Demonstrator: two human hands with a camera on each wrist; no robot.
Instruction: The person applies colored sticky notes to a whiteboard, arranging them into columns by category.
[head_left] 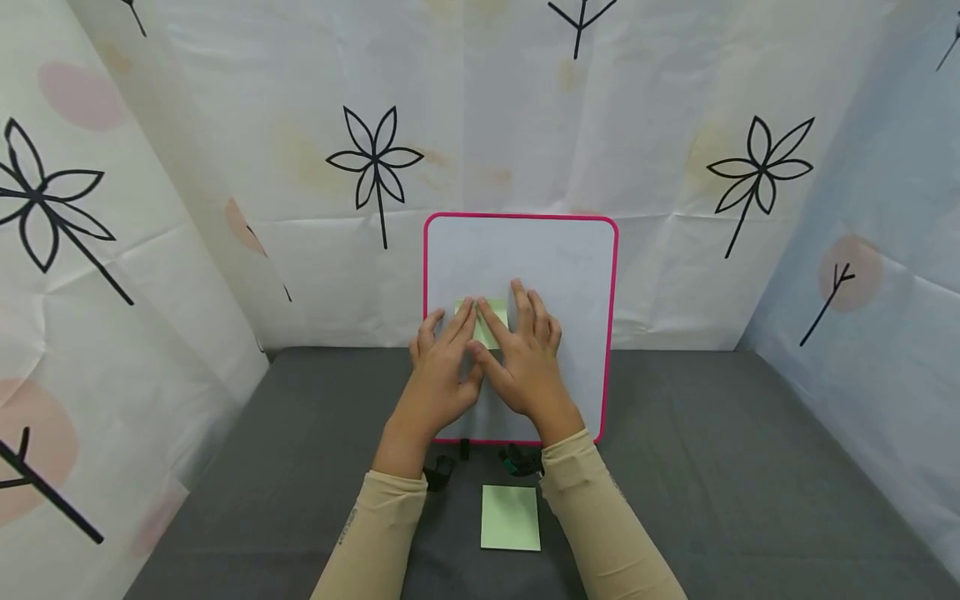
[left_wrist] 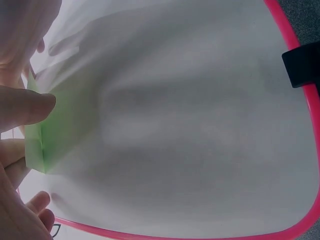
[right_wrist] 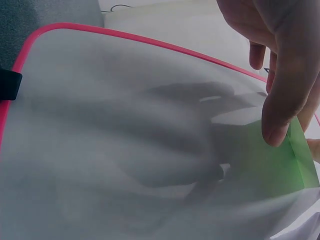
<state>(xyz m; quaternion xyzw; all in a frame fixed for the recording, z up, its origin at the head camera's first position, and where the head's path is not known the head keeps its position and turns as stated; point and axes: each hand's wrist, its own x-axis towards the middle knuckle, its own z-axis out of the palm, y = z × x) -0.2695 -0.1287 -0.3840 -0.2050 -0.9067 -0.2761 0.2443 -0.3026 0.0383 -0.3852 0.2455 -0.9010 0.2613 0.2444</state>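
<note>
A pale green sticky note (head_left: 489,325) lies against a whiteboard (head_left: 562,258) with a pink rim, which stands upright on the table. My left hand (head_left: 441,375) reaches over the note's left side, index and middle fingertips at its upper left. From the other side comes my right hand (head_left: 531,362), its index fingertip near the note's top middle and the other fingers spread on the board. Both thumbs are near the note's lower part. In the right wrist view, the note (right_wrist: 270,165) shows a folded strip along one edge and casts a green tint on the board.
A square green sticky note pad (head_left: 510,517) lies on the dark grey table (head_left: 697,467) between the forearms. A black clip (left_wrist: 302,65) grips the board's bottom rim. White cloth walls (head_left: 660,100) with flower drawings surround the table behind and on both sides.
</note>
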